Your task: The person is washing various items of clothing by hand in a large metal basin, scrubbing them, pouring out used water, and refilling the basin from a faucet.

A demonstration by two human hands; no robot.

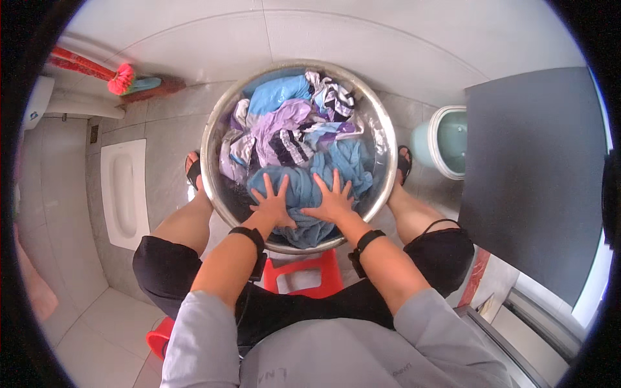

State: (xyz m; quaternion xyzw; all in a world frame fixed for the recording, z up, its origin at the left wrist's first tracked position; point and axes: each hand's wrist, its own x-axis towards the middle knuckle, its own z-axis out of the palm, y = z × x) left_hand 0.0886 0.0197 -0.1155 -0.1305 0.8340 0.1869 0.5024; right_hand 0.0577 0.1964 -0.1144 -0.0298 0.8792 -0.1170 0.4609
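Between my knees stands a large round metal basin (211, 174) full of wet laundry. In its near part lies a bunched blue-grey cloth (294, 180). My left hand (273, 205) rests on this cloth, palm down with the fingers spread. Beside it, my right hand (331, 202) presses on the same cloth, its fingers spread too. Neither hand grips a fold. Farther back in the basin are a lilac cloth (281, 123), a bright blue cloth (278, 94) and a black-and-white patterned cloth (336, 100). Some water shows at the basin's inner edge.
Part of a red plastic stool (331, 275) shows at the basin's near side. A pale green bucket (424, 142) stands to the right, next to a dark grey panel (533, 174). On the left are a white squat toilet (126, 194) and a red-handled brush (121, 79).
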